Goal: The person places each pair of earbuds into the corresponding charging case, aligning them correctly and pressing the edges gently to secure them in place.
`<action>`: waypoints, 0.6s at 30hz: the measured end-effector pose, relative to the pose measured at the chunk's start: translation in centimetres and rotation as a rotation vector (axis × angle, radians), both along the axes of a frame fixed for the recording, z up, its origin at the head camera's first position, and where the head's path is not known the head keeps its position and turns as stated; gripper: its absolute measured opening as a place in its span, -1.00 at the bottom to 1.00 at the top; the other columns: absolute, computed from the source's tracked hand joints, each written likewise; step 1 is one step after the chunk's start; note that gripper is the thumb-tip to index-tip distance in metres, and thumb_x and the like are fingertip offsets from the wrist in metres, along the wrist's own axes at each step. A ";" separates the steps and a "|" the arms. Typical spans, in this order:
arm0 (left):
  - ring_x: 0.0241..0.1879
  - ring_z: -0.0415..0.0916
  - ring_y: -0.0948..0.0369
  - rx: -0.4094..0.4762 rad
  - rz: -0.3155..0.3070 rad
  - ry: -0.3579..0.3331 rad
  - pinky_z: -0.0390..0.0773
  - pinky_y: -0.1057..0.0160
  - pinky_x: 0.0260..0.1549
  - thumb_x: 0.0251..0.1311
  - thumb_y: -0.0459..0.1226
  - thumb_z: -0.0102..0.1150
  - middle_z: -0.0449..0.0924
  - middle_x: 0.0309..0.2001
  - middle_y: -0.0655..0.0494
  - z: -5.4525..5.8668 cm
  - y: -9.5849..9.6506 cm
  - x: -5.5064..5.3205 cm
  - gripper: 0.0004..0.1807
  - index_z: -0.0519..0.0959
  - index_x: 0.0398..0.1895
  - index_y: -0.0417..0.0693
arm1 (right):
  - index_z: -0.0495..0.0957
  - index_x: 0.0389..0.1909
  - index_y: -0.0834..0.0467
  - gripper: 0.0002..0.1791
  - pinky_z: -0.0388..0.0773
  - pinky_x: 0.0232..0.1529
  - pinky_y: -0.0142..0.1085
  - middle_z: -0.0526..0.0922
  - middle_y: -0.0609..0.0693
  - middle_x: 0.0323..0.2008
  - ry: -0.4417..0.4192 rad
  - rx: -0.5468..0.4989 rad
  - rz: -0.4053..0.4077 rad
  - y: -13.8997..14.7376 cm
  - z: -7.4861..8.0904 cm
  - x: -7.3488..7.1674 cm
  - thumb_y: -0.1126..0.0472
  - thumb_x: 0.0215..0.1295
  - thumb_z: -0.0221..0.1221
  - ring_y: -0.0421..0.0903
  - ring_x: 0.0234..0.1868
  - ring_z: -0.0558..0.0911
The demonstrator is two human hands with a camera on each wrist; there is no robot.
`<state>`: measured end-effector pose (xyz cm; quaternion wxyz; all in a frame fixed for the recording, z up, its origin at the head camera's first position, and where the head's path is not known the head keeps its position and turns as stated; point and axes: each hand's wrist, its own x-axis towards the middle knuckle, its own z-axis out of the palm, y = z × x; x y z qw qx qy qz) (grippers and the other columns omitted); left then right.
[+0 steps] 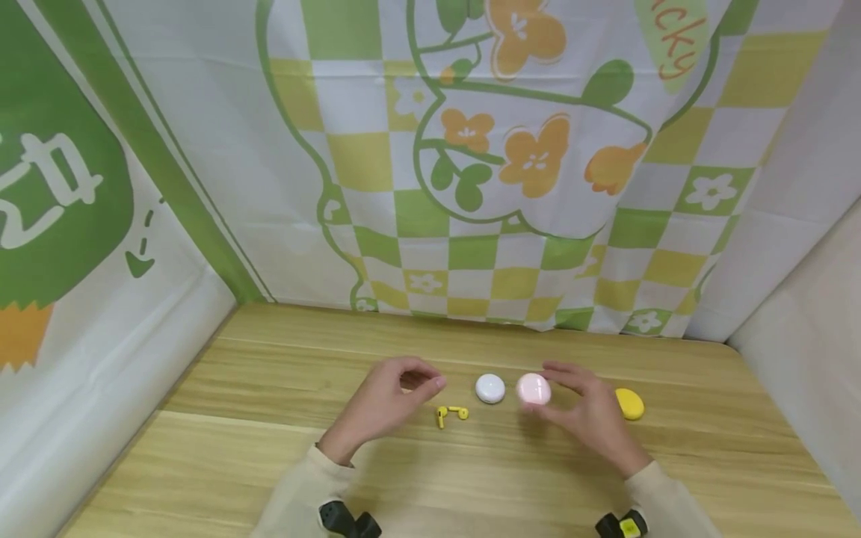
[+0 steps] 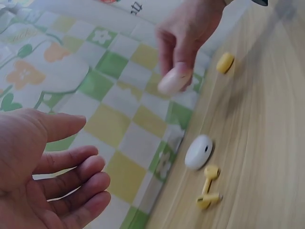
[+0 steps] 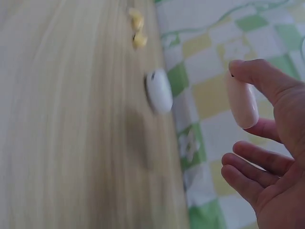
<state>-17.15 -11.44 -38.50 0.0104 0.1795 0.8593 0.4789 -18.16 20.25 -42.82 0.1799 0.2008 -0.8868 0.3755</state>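
Between thumb and index finger, my right hand (image 1: 592,411) pinches a pink rounded earbud case (image 1: 534,390), held above the table. In the right wrist view the pink case (image 3: 242,100) is seen edge-on, its other fingers loosely bent below. My left hand (image 1: 390,396) hovers over the table with nothing in it, fingers relaxed and thumb apart. A white earbud case (image 1: 490,388) lies between the hands. Two yellow earbuds (image 1: 452,413) lie on the wood near the left hand's fingertips.
A yellow rounded case (image 1: 630,404) rests on the wooden table (image 1: 511,493) beyond the right hand. A patterned cloth (image 1: 471,246) hangs along the table's back edge. Another printed cloth (image 1: 175,329) stands along the left side.
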 end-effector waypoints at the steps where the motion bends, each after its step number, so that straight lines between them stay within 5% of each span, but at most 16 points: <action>1: -0.16 0.63 0.22 -0.011 0.018 0.002 0.63 0.11 -0.10 0.40 -0.09 0.25 0.70 -0.18 0.17 -0.1 -0.3 0.0 -0.74 0.71 -0.08 -0.07 | 0.75 -0.11 0.30 -0.47 0.63 -0.01 0.13 0.71 0.23 0.01 -0.010 0.017 -0.020 0.4 -0.2 -0.2 0.21 -0.16 0.65 0.27 0.07 0.66; 8: -0.10 0.63 0.13 -0.078 0.138 0.021 0.59 -0.05 0.03 0.36 -0.14 0.31 0.68 -0.20 0.17 -0.7 -1.5 -0.3 -0.79 0.71 -0.10 -0.06 | 0.73 -0.05 0.31 -0.39 0.51 0.13 0.20 0.67 0.26 0.06 -0.120 0.138 -0.085 2.8 -1.8 -1.7 0.01 -0.06 0.61 0.31 0.13 0.61; 18: -0.09 0.64 0.08 -0.105 0.174 0.036 0.62 -0.01 -0.04 0.35 -0.17 0.31 0.70 -0.19 0.11 -1.2 -2.5 -0.6 -0.75 0.70 -0.07 -0.15 | 0.69 0.01 0.33 -0.38 0.47 0.15 0.25 0.63 0.32 0.09 -0.189 0.247 -0.067 4.2 -2.7 -2.8 -0.04 0.08 0.54 0.37 0.15 0.57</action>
